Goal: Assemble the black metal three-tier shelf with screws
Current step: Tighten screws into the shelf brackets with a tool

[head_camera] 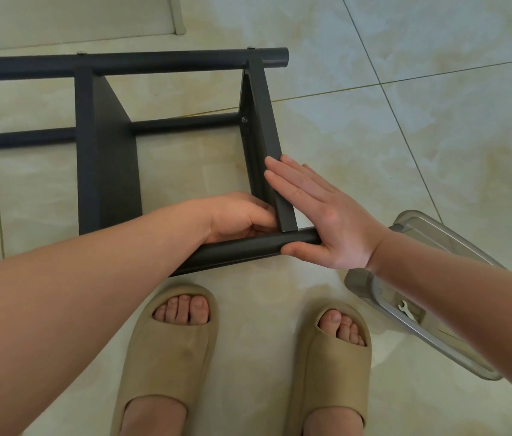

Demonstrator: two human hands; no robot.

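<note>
Black metal shelf point(106, 158) lies on its side on the tiled floor point(405, 121), partly assembled, with two flat panels bridging its round tubes. At its far edge a long tube point(154, 62) carries two silver screw heads point(81, 52) on top, and a third screw point(244, 120) shows on the inner face of the end panel point(267, 127). At the shelf's near edge, the left hand point(239, 215) sits in the inner corner where the end panel meets the near tube point(242, 250), its fingers curled there and the thumb lying along the tube; whether it also holds something small cannot be told. The right hand point(320, 215) is flat against the outer face of the end panel, fingers straight and together, with the thumb touching the tube's end. Just right of the shelf stands a clear plastic container point(437, 335) with a small wrench point(407, 310) inside. Two feet in tan slippers point(166, 350) stand just on the near side of the shelf.
</note>
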